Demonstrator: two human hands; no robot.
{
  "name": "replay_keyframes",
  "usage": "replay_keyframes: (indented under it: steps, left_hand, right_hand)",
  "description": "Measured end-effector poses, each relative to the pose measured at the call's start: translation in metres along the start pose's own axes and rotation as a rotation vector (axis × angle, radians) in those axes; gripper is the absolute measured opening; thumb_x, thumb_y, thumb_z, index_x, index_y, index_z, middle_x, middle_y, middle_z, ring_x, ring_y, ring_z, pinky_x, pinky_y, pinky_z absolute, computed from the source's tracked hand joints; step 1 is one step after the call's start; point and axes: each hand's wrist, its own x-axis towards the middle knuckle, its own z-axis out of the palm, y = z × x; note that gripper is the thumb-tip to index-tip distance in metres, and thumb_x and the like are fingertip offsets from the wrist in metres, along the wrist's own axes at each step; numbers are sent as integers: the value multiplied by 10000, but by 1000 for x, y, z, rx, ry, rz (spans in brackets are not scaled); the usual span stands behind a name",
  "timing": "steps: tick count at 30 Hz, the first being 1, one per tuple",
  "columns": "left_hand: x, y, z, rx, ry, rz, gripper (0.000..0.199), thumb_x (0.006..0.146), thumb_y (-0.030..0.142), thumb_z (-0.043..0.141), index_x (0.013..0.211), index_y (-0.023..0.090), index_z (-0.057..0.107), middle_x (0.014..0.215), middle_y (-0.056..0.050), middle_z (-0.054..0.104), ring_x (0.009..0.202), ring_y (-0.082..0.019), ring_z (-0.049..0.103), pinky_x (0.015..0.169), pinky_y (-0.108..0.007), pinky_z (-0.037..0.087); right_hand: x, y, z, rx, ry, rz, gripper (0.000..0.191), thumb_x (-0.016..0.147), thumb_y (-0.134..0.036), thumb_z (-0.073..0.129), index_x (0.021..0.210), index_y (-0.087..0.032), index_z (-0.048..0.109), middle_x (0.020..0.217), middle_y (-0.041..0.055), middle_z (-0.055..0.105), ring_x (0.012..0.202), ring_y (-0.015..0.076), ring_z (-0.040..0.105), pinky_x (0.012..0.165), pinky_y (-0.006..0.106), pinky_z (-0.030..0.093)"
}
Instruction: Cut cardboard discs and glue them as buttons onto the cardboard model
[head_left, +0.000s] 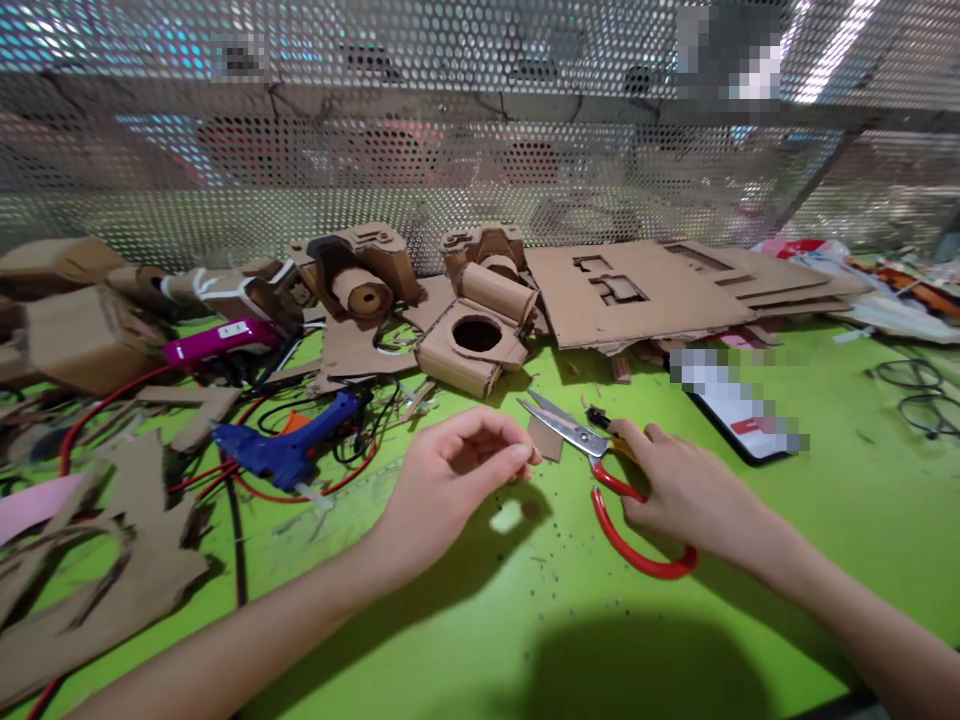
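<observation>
— What are the two hands doing?

— The left hand (457, 470), in the lower middle of the frame, pinches a small flat brown cardboard piece (545, 437) between thumb and fingertips (519, 452), the other fingers curled in. The right hand (679, 490), just right of centre, is closed through the loops of the red-handled metal scissors (600, 460).

— And the blades?

— Parted, pointing toward the upper left, with the cardboard piece sitting right between them, above the bright green tabletop (525, 620).

— What lies close by?

— Left of the left hand, a blue hot-glue gun (289, 445) lies on the table among red and black cables (352, 470). Further to the upper left is a magenta glue gun (221, 340).

— Behind the hands?

— Above centre, a cardboard box with a round hole (472, 345), and beside it two cardboard camera-shaped models (364, 270) with rolled tube lenses. To the upper right, flat cardboard sheets with cut-out windows (637, 290) are stacked.

— The edges?

— Cut cardboard scraps (97, 570) fill the lower left. A dark-framed flat device (739, 410), partly blurred, lies right of the scissors. A perforated metal screen (480, 150) runs across the top of the frame.
</observation>
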Motion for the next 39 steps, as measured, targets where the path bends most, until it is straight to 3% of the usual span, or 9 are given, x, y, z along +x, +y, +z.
replay_keyframes:
  steps: [4,6,10,13,16,20,27,33,39]
  left_hand:
    - [0,2,0,-34,26,-41,100,748,90,655,667,146,642,608,15,705,550,-66,626,529,-112,501]
    - [0,3,0,-33,42,-55,88,730,80,669,668,140,651,602,15,710,536,-64,627,516,-105,502]
    - [2,4,-1,-30,62,-96,56,711,87,692,683,131,671,600,10,717,518,-71,633,497,-111,507]
    - [3,4,-1,-30,67,-115,52,715,84,697,690,127,681,587,15,712,492,-57,613,479,-97,488]
    - [3,5,0,-34,56,-123,65,720,80,694,678,128,683,584,14,712,489,-56,609,483,-99,491]
    - [1,5,0,-9,61,-111,71,724,78,688,674,129,693,579,15,707,485,-54,603,485,-98,485]
    - [3,2,0,-7,95,-126,43,707,96,703,705,137,717,615,19,714,526,-53,615,489,-90,471]
    - [3,4,0,8,79,-149,28,703,111,701,684,132,701,569,23,689,507,-55,599,494,-97,469]
    - [2,2,-1,-14,97,-168,30,686,139,722,675,139,694,573,28,685,518,-55,599,504,-97,467]
  right_hand:
    - [1,16,-19,285,23,32,562,678,-220,635,1224,-164,512,773,58,636,619,208,601,564,338,483]
    - [1,26,-27,480,45,67,582,663,-254,679,1215,-194,505,824,50,636,660,201,611,590,340,503]
    - [5,31,-26,1070,112,-94,558,684,-308,721,1197,-277,504,986,35,582,764,161,601,660,311,526]
    - [11,19,-20,1562,38,-223,497,703,-365,710,1160,-310,522,834,-21,525,620,112,520,590,279,509]
    - [14,8,-19,1847,-76,-235,387,772,-347,686,1128,-306,540,701,-56,468,555,89,461,568,240,493]
    - [15,8,-19,1964,-94,-116,263,867,-403,626,1085,-272,562,778,-22,600,581,76,542,538,186,483]
    - [17,2,-11,2010,-165,-155,596,878,-711,387,1118,-199,577,955,94,720,908,200,698,865,358,548]
    - [11,-6,-11,1996,-189,-222,566,848,-705,469,1127,-221,563,959,81,738,997,231,694,949,415,513]
    - [11,-13,-16,2007,-192,-160,542,832,-699,505,1063,-211,560,882,84,741,948,251,706,937,444,519]
